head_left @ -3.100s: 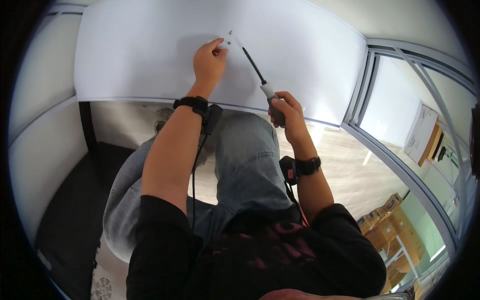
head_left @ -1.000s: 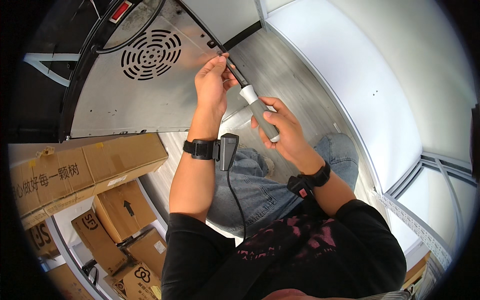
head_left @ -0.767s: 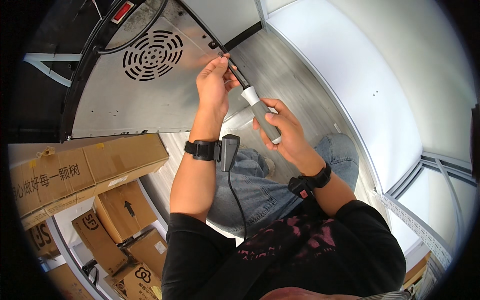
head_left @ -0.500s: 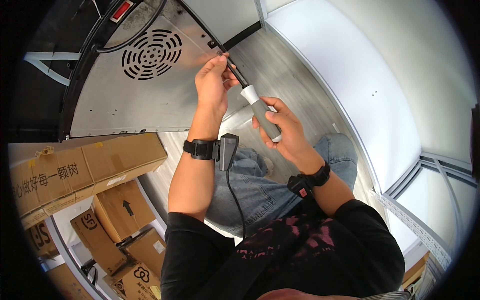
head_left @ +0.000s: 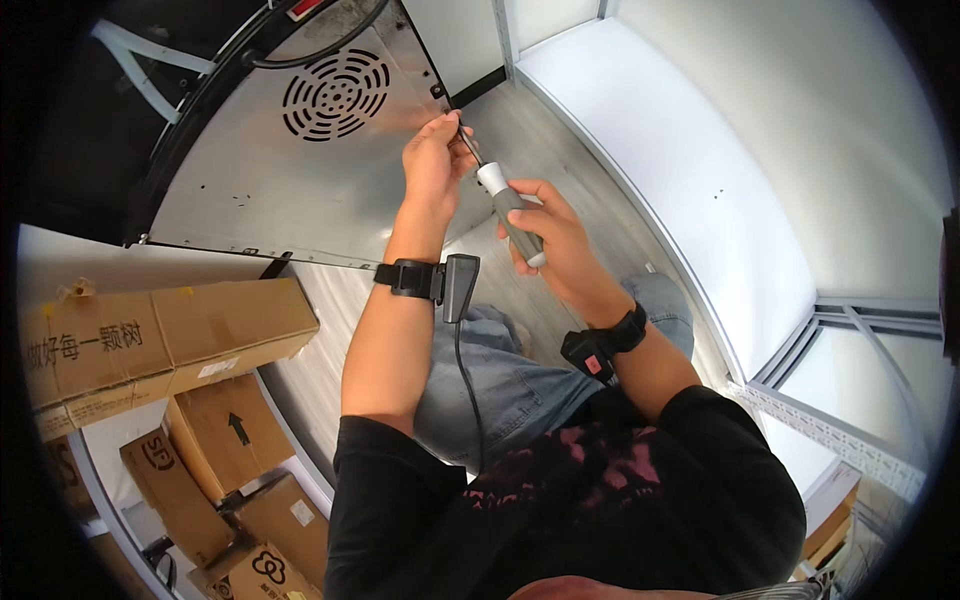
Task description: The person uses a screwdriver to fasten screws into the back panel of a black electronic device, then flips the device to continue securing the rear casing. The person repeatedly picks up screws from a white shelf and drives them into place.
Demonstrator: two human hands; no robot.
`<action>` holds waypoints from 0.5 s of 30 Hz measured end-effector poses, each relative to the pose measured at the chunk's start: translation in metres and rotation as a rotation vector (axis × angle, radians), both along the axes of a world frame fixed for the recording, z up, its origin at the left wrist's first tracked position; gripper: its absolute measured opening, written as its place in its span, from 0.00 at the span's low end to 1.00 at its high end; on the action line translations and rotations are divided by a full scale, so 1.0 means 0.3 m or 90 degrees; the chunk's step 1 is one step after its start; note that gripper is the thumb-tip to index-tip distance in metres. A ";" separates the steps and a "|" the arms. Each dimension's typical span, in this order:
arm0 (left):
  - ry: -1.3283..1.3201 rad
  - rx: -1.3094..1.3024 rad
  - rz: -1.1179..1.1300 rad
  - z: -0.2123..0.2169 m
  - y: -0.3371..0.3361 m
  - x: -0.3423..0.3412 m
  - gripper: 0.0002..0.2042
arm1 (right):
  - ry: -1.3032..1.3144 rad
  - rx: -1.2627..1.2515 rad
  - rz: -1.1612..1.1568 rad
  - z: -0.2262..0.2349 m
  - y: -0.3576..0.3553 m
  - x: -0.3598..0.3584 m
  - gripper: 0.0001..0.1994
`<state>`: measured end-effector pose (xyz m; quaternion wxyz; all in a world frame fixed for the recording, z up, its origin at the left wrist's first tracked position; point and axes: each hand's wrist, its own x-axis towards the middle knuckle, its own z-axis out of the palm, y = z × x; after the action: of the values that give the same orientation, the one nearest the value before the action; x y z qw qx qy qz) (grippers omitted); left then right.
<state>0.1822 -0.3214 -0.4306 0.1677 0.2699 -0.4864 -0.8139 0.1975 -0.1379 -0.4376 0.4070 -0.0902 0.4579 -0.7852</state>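
A screwdriver (head_left: 492,180) with a grey and white handle slants up toward the right edge of a metal panel (head_left: 300,190). My right hand (head_left: 550,232) is wrapped round its handle. My left hand (head_left: 430,165) is closed at the panel edge, thumb and fingertips pinched round the far end of the thin metal shaft. Those fingers hide the screwdriver's tip and whatever it touches. The panel has a round slotted vent (head_left: 337,96) and small holes along its edges.
A black cable (head_left: 320,60) loops across the panel's top. Cardboard boxes (head_left: 235,325) stand at the left, several more on a shelf below. White shelving (head_left: 680,190) curves along the right. My knees (head_left: 655,300) are bent over the grey wood-look floor (head_left: 560,130).
The view has shifted, so the panel sits farther right and higher. Less of the shaft shows between my hands. Both hands keep their grip.
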 end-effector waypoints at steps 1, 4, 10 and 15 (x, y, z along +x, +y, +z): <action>0.004 0.015 -0.005 0.002 0.005 -0.005 0.06 | 0.031 0.030 -0.009 0.007 -0.001 -0.002 0.22; -0.011 0.038 -0.025 0.021 0.014 -0.004 0.06 | 0.158 0.107 -0.037 0.021 -0.004 0.000 0.23; -0.032 -0.004 -0.017 0.018 0.009 -0.011 0.05 | 0.327 0.165 -0.081 -0.025 0.007 -0.002 0.24; -0.034 0.021 0.011 0.008 -0.011 -0.012 0.06 | -0.170 -0.122 0.147 0.039 0.077 -0.032 0.21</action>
<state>0.1785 -0.3248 -0.4282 0.1573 0.2985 -0.4746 -0.8129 0.1880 -0.1148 -0.4260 0.5411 -0.0757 0.3101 -0.7781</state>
